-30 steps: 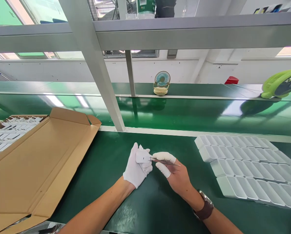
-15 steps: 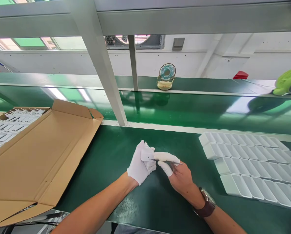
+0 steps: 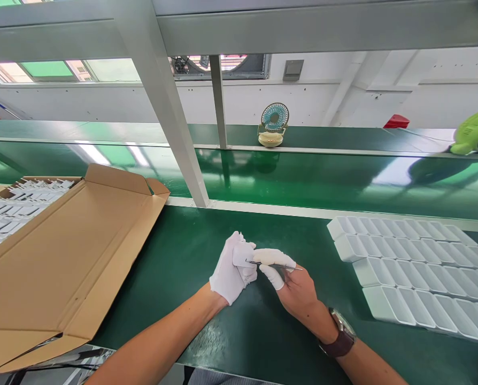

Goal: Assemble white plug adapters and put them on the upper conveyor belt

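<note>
Two hands meet over the dark green bench mat (image 3: 191, 251) in the single head view. The left hand (image 3: 231, 270), in a white cloth glove, is closed around a small white plastic block (image 3: 241, 256), holding it just above the mat near the bench's middle. The right hand (image 3: 293, 286), bare but for white finger cots, pinches thin metal tweezers (image 3: 273, 264) between thumb and forefinger, their tip touching the block's right face. To the left lies an open brown cardboard carton (image 3: 62, 256) with rows of white parts at its far end; to the right sit white moulded plastic trays (image 3: 407, 272) with empty pockets. A small teal desk fan (image 3: 274, 125) stands on the far shelf. Doing this well probably means keeping the block steady against the gloved fingers and working the tweezer tip lightly, so it does not slip or scratch the face.
</note>
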`<state>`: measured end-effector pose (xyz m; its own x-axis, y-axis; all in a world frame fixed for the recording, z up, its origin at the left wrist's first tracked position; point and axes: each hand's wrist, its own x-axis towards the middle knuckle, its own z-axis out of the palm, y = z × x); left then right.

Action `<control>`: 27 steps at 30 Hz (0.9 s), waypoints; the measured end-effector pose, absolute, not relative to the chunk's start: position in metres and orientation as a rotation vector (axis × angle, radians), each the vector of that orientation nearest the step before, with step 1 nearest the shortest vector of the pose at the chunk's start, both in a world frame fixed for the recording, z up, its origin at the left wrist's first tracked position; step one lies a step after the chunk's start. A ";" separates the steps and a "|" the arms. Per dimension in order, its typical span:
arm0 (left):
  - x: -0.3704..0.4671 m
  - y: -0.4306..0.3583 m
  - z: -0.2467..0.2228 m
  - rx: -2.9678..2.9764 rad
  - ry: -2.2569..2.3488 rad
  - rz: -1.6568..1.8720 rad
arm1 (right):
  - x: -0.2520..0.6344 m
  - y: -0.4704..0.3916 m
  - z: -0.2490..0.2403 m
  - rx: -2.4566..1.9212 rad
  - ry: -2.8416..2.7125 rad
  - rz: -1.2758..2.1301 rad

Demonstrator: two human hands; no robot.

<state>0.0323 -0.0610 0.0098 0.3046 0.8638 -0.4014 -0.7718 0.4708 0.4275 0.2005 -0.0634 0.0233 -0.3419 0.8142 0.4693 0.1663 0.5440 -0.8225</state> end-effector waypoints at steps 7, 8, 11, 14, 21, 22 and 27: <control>0.034 -0.062 0.012 0.186 0.613 1.087 | 0.204 -0.065 0.015 -0.799 -1.876 0.842; 0.034 -0.062 0.012 0.183 0.626 1.089 | 0.204 -0.065 0.014 -0.792 -1.882 0.845; 0.036 -0.063 0.011 0.166 0.656 1.110 | 0.204 -0.065 0.015 -0.770 -1.906 0.848; 0.040 -0.066 0.012 0.139 0.672 1.164 | 0.203 -0.066 0.019 -0.742 -1.933 0.838; 0.047 -0.071 0.019 0.093 0.783 1.241 | 0.202 -0.067 0.029 -0.697 -1.965 0.864; 0.048 -0.071 0.020 0.083 0.798 1.241 | 0.202 -0.067 0.030 -0.695 -1.972 0.877; 0.052 -0.071 0.021 0.024 0.880 1.292 | 0.201 -0.065 0.037 -0.718 -2.015 0.864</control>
<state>0.0515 -0.0714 0.0211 0.0078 0.8351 -0.5500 -0.8177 0.3219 0.4771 0.2014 -0.0648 0.0369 -0.5099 0.7317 0.4523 0.1769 0.6037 -0.7773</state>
